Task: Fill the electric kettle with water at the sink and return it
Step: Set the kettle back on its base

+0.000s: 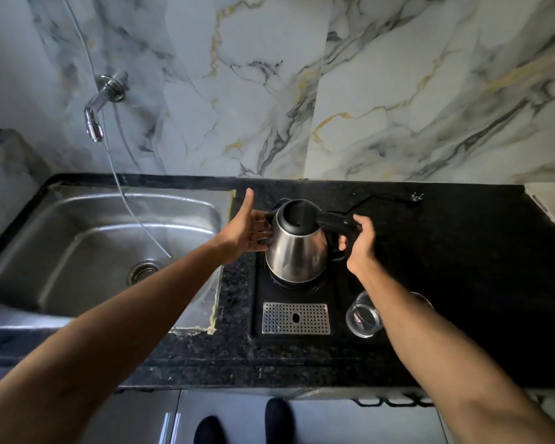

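Gripping the black handle with your right hand (359,241) is the sound hold on the electric kettle (297,241), since the polished steel body looks slick and will turn heavy once full; your left hand (247,230) lies flat and open against its left side. It sits on its base on the black tray (260,315), right of the sink (77,251). You have dark stone counter (462,283) around, a glass (362,315) near right, the tap (98,113) far left.
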